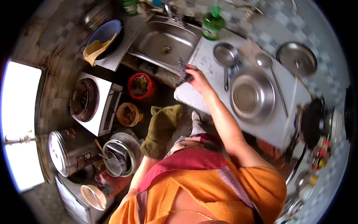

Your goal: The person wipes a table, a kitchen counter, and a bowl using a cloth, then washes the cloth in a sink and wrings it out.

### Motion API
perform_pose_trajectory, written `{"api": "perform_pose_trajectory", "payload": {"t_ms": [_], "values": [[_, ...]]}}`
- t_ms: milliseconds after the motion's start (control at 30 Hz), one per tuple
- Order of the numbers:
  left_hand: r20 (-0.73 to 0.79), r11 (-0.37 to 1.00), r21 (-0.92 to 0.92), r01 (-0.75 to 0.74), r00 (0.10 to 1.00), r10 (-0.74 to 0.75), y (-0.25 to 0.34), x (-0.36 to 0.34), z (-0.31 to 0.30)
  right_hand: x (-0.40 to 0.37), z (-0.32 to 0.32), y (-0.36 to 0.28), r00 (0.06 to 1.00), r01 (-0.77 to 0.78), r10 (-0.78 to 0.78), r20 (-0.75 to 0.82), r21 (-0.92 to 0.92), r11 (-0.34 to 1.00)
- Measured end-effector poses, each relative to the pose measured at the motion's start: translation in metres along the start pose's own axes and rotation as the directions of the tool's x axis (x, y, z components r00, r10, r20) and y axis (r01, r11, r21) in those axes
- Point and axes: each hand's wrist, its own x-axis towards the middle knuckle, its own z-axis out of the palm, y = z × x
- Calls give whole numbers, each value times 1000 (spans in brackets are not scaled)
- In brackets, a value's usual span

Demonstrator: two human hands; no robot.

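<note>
A dark, mesh-like scrubber [182, 74] is in my right hand [198, 79], at the corner of the white counter beside the metal sink [164, 43]. The fingers of that hand are closed round it. A green-brown cloth [162, 128] hangs over the end of my left arm and hides my left hand, whose fingers do not show. To the right of my right hand, a metal ladle-like pan [226, 56] and a large steel basin [251, 95] lie on the counter [209, 95].
Below the sink stand a red bucket [141, 85] and an orange bucket [128, 114]. A white stove [95, 102], a steel drum [71, 151] and stacked pots are at the left. A green bottle [212, 24] stands behind the counter; a wok [313, 121] is at the right.
</note>
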Motion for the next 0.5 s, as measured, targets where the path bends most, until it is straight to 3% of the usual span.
{"api": "perform_pose_trajectory", "payload": {"t_ms": [33,67,100,133,167,200,233,300,367,433,467,500], "values": [[-44,842,473,-261,947,318,15,-8,-1,-50,-2,-9,996,30,-46,82,191,981],[-82,965,122,-233,966,243,-10,-20,13,-96,1,-18,995,23,-48,89,263,965],[-73,954,-257,-152,988,138,-34,-32,33,-145,2,-26,995,18,-49,86,328,945],[-7,947,-277,-163,986,167,-20,-39,39,-189,2,-34,997,50,-67,47,296,954],[79,920,72,-385,922,380,3,-45,42,-233,4,-33,993,115,-102,-54,331,937],[219,705,370,-604,795,566,21,-45,48,-271,4,-30,978,201,-172,-117,316,927],[273,679,315,-663,749,604,33,-53,60,-308,4,-27,953,288,-241,-183,298,910],[538,433,506,-746,666,517,53,-72,89,-373,3,-27,897,382,-304,-321,216,899],[622,328,382,-864,503,601,74,-86,124,-438,-5,-9,818,484,-386,-426,149,862],[669,485,59,-873,395,629,115,-109,141,-500,-28,23,746,479,-383,-545,39,877],[702,443,-6,-897,312,641,119,-116,157,-532,-41,45,667,482,-396,-631,-39,875],[694,458,7,-889,335,638,116,-120,173,-561,-51,67,588,464,-393,-707,-104,880]]}}
